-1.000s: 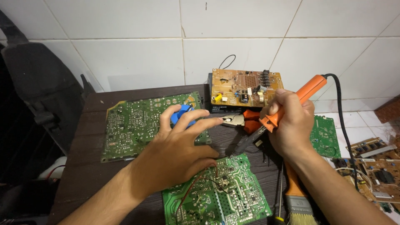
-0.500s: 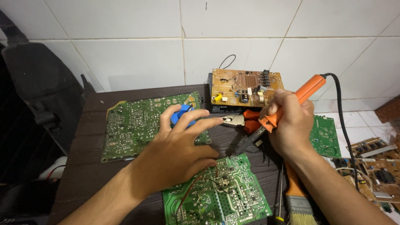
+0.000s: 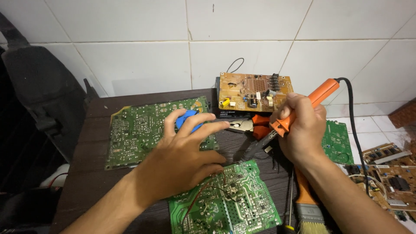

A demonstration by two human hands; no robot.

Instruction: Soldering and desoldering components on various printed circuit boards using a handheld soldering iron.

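1. While your right hand (image 3: 301,130) was clenched around the orange handle of a soldering iron (image 3: 303,108), its dark tip angled down and to the left, ending just above the near green circuit board (image 3: 225,199).
2. Your left hand (image 3: 184,154) lay spread over the upper left corner of that board, fingers loose and gripping nothing that showed, with the forefinger stretched toward the iron's tip.
3. You had a small blue object (image 3: 187,119) just beyond your left fingers; whether they touched it could not be told.
4. That near board rested flat on the dark wooden bench (image 3: 93,147), at its front edge, with thin red and dark wires running across its left part.
5. You had a larger green circuit board (image 3: 138,130) lying flat on the bench behind your left hand, partly covered by it.
6. A brown circuit board (image 3: 253,91) sat at the back of the bench against the white tiled wall (image 3: 130,43), raised on a dark box.
7. Orange-handled pliers (image 3: 255,125) lay between the brown board and your right hand.
8. A brush (image 3: 307,208) with an orange handle lay under your right forearm, beside a thin screwdriver (image 3: 289,203).
9. The iron's black cord (image 3: 353,125) ran down past your right wrist, over more boards on the tiled floor.
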